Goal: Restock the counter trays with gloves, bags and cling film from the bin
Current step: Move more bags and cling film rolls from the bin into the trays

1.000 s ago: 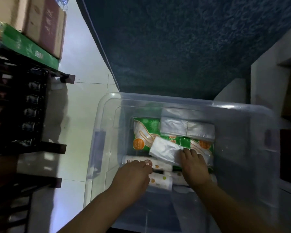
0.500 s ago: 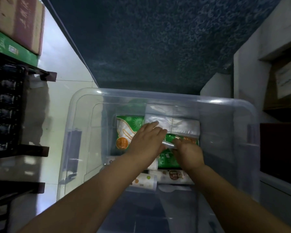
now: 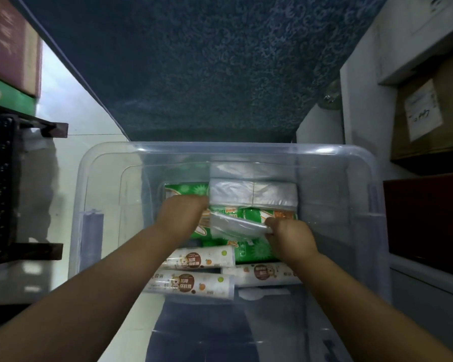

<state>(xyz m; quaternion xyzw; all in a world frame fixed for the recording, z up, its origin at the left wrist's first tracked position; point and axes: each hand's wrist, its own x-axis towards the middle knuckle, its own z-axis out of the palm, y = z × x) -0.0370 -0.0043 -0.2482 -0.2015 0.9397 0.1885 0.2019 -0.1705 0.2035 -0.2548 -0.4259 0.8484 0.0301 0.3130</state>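
Note:
Both my hands are inside a clear plastic bin [image 3: 94, 178] on the floor. My right hand [image 3: 289, 237] pinches the right end of a flat pack of clear plastic bags [image 3: 233, 227]. My left hand [image 3: 179, 216] is curled over the pack's left end and the green glove packs [image 3: 251, 250] beneath it; its fingertips are hidden. A larger grey-white stack of bags [image 3: 254, 193] lies at the bin's far side. Three white cling film rolls [image 3: 194, 282] lie at the near side.
A dark blue patterned counter front [image 3: 207, 61] rises just beyond the bin. A dark shelf rack [image 3: 5, 189] with cardboard boxes stands to the left, over pale floor tiles. White cabinets with a cardboard box [image 3: 426, 111] stand to the right.
My left hand left the cling film rolls and moved up onto the bag pack and green packs. My right hand shifted to the pack's right end. The view moved closer.

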